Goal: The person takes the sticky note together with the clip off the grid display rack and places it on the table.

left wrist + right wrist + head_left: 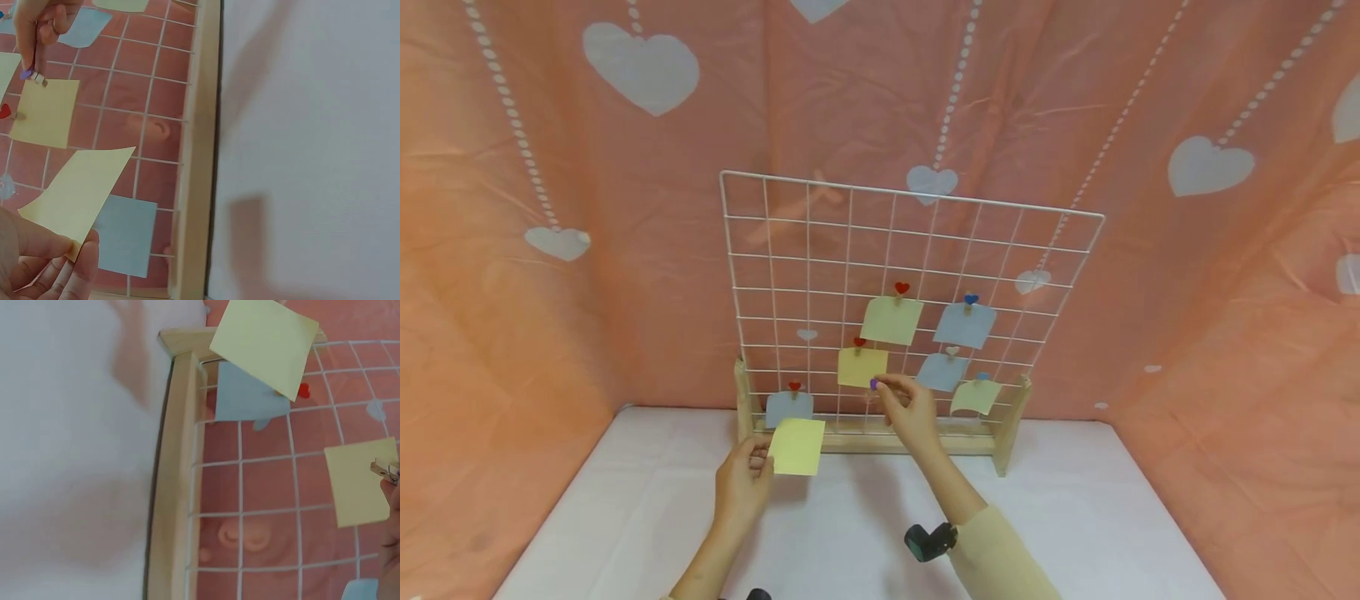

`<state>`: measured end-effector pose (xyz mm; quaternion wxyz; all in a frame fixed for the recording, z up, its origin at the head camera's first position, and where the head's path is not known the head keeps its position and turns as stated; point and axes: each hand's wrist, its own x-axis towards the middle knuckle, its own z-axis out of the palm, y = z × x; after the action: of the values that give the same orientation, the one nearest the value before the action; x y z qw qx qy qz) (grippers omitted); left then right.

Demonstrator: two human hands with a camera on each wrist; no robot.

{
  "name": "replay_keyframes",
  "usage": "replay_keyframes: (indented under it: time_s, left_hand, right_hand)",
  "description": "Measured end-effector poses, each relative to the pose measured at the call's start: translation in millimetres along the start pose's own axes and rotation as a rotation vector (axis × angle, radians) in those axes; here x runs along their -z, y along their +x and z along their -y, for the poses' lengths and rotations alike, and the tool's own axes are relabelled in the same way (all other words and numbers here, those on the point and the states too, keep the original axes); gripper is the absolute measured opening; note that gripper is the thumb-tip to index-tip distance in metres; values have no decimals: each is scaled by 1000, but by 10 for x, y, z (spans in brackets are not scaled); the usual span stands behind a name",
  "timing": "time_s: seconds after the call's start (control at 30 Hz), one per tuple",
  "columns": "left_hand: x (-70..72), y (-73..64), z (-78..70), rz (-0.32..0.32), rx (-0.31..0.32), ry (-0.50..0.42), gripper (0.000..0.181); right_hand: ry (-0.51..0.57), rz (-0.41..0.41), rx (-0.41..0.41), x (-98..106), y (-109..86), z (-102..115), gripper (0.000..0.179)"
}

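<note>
My left hand [741, 483] pinches a pale yellow paper note [799, 447] by its lower left corner, in front of the wire grid's lower left part. Between thumb and fingertips, my right hand [915, 417] holds a small wooden clothespin [379, 469] with a purple heart [874, 384] on it. In the right wrist view this clothespin overlaps a yellow note [353, 490] hanging on the grid. A red-heart clip [859, 342] holds that note at its top. Behind the left hand's note hangs a blue note [128, 234], partly hidden, under another red-heart clip [794, 386].
The white wire grid [829, 223] leans back in a wooden stand [910, 444] on a white-covered table [1075, 517]. Green notes [891, 321] and blue notes [964, 326] hang under heart clips around the right hand. An orange curtain [865, 100] with hearts stands behind.
</note>
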<state>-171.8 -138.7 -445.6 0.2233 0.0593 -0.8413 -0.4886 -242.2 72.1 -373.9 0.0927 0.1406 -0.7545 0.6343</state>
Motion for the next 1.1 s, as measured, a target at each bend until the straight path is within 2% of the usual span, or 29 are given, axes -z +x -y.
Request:
replay_keyframes:
  time_s: [0.43,0.77,0.93,1.1]
  left_hand:
    - [-35,-81,129,-20,-1,26,20]
    - [-61,-105,242,16,41,36,20]
    - [-66,-125,342,40,64,65,20]
    - [-55,-159,446,55,103,93,21]
  right_hand:
    - [-90,-35,-48,252,-157,-213,22]
    - [-142,-82,-138,575,-234,-768,25]
    - [-184,-84,-154,728,-323,-890,25]
    - [-164,-69,-176,880,-402,-1003,24]
